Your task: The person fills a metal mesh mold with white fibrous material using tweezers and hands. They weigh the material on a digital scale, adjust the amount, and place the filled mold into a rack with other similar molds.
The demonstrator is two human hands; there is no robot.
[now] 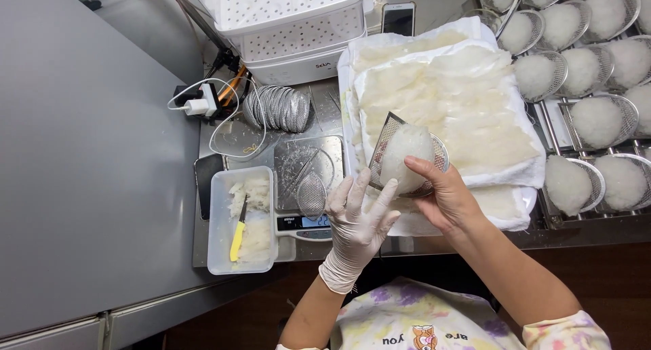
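Bare right hand (pixel 444 197) grips a mesh mould (pixel 407 157) from below; gloved left hand (pixel 356 218), fingers spread, presses its white filling (pixel 405 153), lying up-right of them.

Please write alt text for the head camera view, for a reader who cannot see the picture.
Seen from above, a gloved left hand and a bare right hand hold a white oval lump in a metal mesh mould over a cloth-lined tray. A kitchen scale and a plastic tub with a yellow-handled knife sit left; filled moulds sit right.
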